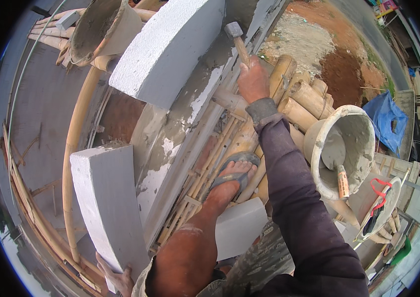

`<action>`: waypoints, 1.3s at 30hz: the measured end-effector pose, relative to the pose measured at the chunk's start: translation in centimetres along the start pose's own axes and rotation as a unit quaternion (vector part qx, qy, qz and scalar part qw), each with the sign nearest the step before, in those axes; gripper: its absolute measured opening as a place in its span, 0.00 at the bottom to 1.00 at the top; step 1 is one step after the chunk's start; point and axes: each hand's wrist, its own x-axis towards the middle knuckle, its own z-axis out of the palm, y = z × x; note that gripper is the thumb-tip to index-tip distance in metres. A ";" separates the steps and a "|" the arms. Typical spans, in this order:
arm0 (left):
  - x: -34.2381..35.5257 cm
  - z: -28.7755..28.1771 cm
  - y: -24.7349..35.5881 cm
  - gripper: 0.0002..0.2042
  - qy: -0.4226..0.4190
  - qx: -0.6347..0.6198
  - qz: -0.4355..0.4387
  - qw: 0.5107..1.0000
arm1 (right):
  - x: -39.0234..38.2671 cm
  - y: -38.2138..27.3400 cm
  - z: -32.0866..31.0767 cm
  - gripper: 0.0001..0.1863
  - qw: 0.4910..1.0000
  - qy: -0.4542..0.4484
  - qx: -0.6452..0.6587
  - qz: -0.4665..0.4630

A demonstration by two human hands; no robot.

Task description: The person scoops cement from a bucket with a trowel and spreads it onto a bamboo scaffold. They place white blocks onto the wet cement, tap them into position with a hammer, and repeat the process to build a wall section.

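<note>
My right hand (253,83) is closed around the wooden handle of a hammer (241,48), its grey blocky head pointing away from me above the wall top. At the bottom left, my left hand (120,278) grips the near end of a white lightweight concrete block (108,198), fingers on one side and thumb on the other. Farther along the wall lies another white block (170,54). Between the two blocks, wet grey mortar (151,129) covers part of the wall top. The gap under the held block is hidden.
My sandalled foot (237,173) stands on bamboo poles (296,106) beside the wall. At right, a mortar-smeared bucket (314,148) holds a trowel (342,180). Another mortar bucket (128,32) stands far left. A third white block (242,225) lies behind my leg. Beyond are a blue tarp (387,119) and ground below.
</note>
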 end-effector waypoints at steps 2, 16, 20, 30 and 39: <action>-0.1 -0.2 0.2 0.50 -0.001 0.005 0.007 1.000 | 1.5 0.2 -0.9 0.14 0.999 -0.011 -0.047 -0.008; -0.9 -0.8 0.3 0.55 -0.009 0.009 0.061 0.998 | 5.8 -0.6 -2.3 0.19 0.967 -0.194 -0.164 -0.016; -0.9 -0.6 0.1 0.55 -0.009 0.024 0.054 0.998 | 1.2 -1.5 -2.5 0.17 0.973 -0.201 -0.105 -0.046; 0.2 -1.0 -4.8 0.53 0.000 0.058 0.191 0.980 | 1.1 -2.4 -4.2 0.16 0.991 -0.107 -0.076 0.024; -1.2 -0.8 0.3 0.55 -0.003 0.020 0.034 0.999 | 4.5 -1.2 -3.6 0.14 0.978 -0.074 -0.193 -0.031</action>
